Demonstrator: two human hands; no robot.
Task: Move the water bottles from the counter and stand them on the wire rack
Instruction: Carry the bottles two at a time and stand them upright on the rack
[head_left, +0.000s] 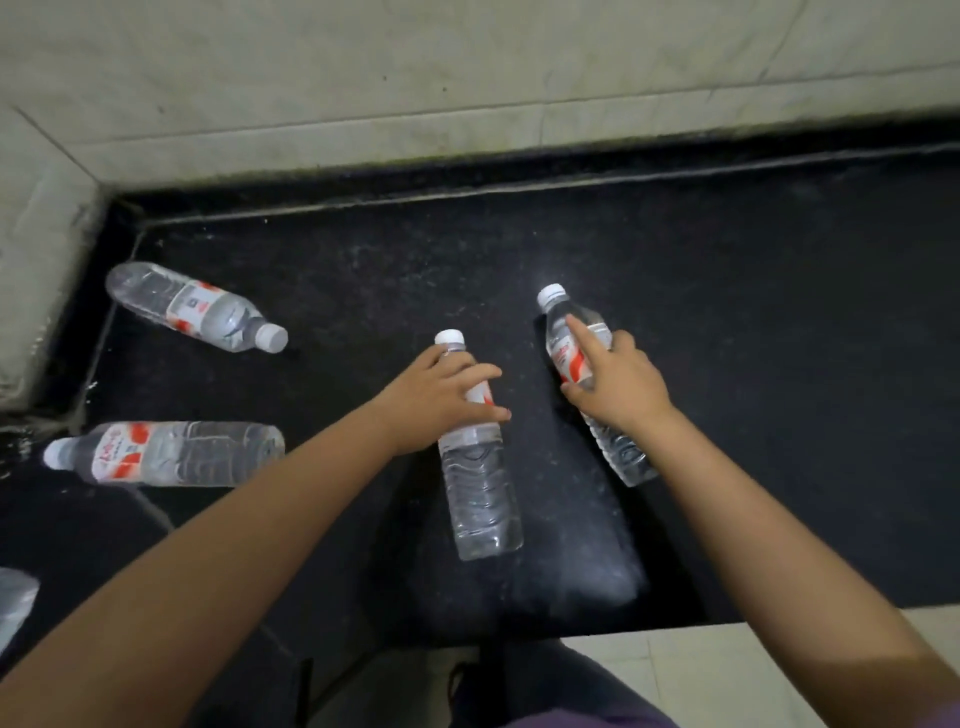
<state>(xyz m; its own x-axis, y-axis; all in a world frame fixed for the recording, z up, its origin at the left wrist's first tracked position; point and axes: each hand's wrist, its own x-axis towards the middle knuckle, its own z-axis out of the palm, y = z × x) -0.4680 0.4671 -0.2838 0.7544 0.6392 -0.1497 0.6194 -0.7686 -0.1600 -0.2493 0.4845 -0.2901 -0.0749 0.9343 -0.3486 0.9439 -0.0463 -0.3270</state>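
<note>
Bottles (480, 483) (597, 395) lie on the counter (779, 364), each hand's (441, 400) (618, 384) grip curled over one's label.

Four capped water bottles seen lying on black counter (727, 312). Middle bottle (480, 467) gripped at label by left hand (441, 400). Right bottle (597, 384) clasped by right hand (618, 384), index finger extended along neck. Far-left bottle (192, 306) and near-left bottle (166, 453) untouched, well apart from hands.

A pale tiled wall (467, 78) is bordering the far and left sides, and light floor tiles (701, 675) are showing below near my dark trouser leg (545, 686).
</note>
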